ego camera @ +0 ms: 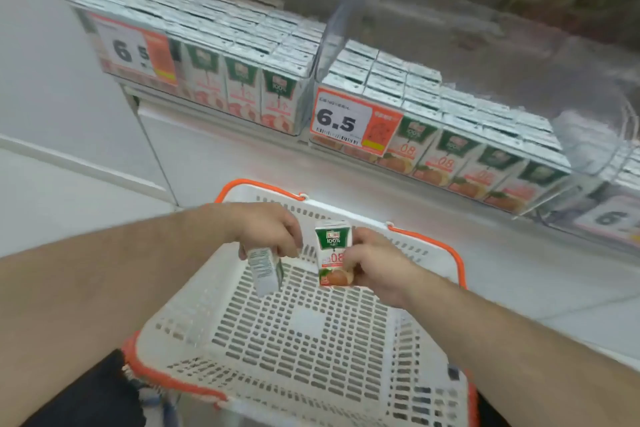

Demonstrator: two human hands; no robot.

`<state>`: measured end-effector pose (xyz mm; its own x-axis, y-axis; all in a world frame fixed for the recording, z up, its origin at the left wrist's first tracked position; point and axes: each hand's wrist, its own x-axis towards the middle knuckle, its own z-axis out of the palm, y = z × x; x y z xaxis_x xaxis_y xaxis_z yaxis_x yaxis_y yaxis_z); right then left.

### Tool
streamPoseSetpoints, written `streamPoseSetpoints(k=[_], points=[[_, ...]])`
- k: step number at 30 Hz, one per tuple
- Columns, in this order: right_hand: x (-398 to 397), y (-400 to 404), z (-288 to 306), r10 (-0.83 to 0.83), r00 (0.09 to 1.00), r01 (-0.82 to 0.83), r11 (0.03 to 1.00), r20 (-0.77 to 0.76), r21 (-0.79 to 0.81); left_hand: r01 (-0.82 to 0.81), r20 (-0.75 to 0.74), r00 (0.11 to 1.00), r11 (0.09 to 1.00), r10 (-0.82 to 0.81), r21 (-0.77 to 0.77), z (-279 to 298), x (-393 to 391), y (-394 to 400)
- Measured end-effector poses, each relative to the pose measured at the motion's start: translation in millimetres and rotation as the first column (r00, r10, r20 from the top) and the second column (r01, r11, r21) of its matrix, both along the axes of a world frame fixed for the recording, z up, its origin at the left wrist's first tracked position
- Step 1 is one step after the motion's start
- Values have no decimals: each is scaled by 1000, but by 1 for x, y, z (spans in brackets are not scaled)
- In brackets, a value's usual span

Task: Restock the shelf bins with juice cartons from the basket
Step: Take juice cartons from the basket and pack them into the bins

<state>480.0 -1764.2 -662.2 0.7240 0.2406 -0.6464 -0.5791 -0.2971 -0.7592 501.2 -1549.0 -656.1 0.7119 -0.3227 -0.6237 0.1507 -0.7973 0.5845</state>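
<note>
Two juice cartons are held above the white basket (194, 333), whose mesh floor shows no further cartons. One carton (265, 272), tilted, is gripped at its top by the left hand (268, 230); the other carton (333, 255), upright with its front showing, is grasped by the right hand (375, 265). Two shelf bins (304, 104) (568, 180) packed with cartons are seen beyond, each bearing one price tag.

Forearms were bare, no sleeves, watch or rings visible. Left hand (268, 229), right hand (375, 267) ungloved. Dark garment (93, 395) showed lower left.
</note>
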Motion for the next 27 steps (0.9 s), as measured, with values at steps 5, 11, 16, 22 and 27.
streamPoseSetpoints(k=[5, 11, 16, 22, 27], points=[[-4, -14, 78, -112, 989, 93, 980, 98, 174, 160, 59, 985, 987, -160, 3, 76, -11, -16], [-9, -30, 118, -87, 981, 33, 956, 173, 291, 104, 223, 973, 972, -57, -209, 115, -22, -37], [1, -28, 143, -97, 943, -10, 948, 318, 318, -56, 232, 952, 857, 201, -512, 110, -20, -36], [3, -33, 163, -211, 816, 73, 961, 538, 266, -61, 453, 846, 895, 282, -442, 126, -9, -40], [-8, -24, 164, -89, 622, 108, 994, 778, 27, -12, 680, 696, 951, 230, -310, 132, -11, -50]])
